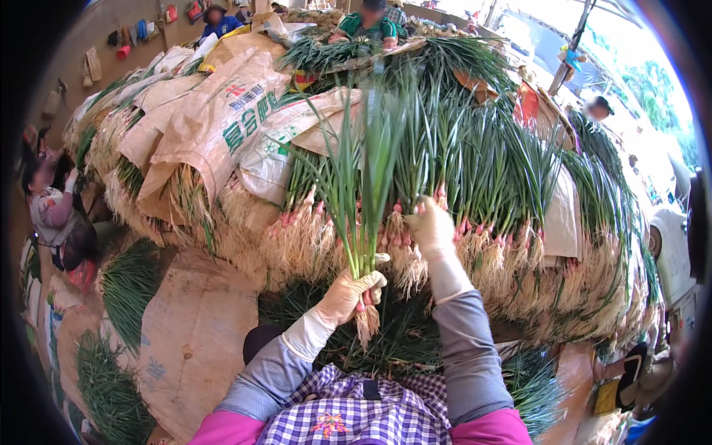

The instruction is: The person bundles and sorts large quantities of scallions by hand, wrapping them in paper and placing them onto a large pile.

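The left hand (348, 293), in a white glove, is closed around one bunch of green onions (363, 193) and holds it upright, roots down. The right hand (432, 228), also gloved, grips onions in the big pile (504, 208) behind. Printed sacks (215, 126) cover the pile's left part; three people sit beyond it.

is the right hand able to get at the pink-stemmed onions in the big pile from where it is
Probably yes. The right hand is already up against the pile of green onions, fingers among the pink stems, with nothing between them. The left hand holds a separate bunch off to the side.
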### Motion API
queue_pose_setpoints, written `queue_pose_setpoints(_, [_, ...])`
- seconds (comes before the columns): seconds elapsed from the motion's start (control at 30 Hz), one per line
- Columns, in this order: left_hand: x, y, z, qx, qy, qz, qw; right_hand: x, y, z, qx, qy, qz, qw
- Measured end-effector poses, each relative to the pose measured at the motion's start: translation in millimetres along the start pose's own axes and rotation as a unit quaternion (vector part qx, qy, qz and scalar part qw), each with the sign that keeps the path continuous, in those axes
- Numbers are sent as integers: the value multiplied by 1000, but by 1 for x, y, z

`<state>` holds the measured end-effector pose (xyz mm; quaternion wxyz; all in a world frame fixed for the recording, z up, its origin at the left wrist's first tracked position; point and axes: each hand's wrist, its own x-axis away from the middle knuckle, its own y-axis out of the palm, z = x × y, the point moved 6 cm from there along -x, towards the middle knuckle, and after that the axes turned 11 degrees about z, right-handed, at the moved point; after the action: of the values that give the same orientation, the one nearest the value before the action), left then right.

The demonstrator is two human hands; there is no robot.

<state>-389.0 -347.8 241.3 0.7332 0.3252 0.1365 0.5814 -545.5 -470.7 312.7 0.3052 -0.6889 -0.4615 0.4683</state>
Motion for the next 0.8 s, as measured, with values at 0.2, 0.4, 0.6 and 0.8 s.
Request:
queue_pose_setpoints(0.2, [13, -16, -3, 66, -49, 39, 996, 35, -55, 33, -356, 131, -67, 923])
queue_pose_setpoints(0.4, [20, -7, -12, -55, -27, 23, 998, 121, -20, 18, -522, 187, -137, 821])
queue_pose_setpoints(0.6, [25, 1, -21, -115, -21, 21, 993, 154, 5, -2, -332, 30, -21, 943])
queue_pose_setpoints(0.8, [33, -3, -13, -58, -65, -11, 996, 139, 7, 53, -436, 239, 6, 868])
